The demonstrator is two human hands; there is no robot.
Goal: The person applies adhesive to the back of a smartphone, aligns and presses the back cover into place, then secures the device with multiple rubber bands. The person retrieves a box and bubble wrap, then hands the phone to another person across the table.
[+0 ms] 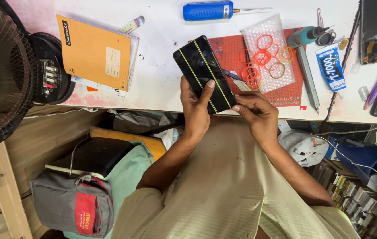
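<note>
A black smartphone with two yellow rubber bands stretched lengthwise over it is held up above the white table edge. My left hand grips its lower end, thumb resting on the glass. My right hand pinches the phone's lower right corner with its fingertips. Behind the phone, several orange and red rubber bands lie on a piece of bubble wrap on a red mat.
An orange notebook, a blue-handled screwdriver, a glue tube, a teal bottle and other dark phones lie on the table. A fan stands at left. A grey-red bag sits below.
</note>
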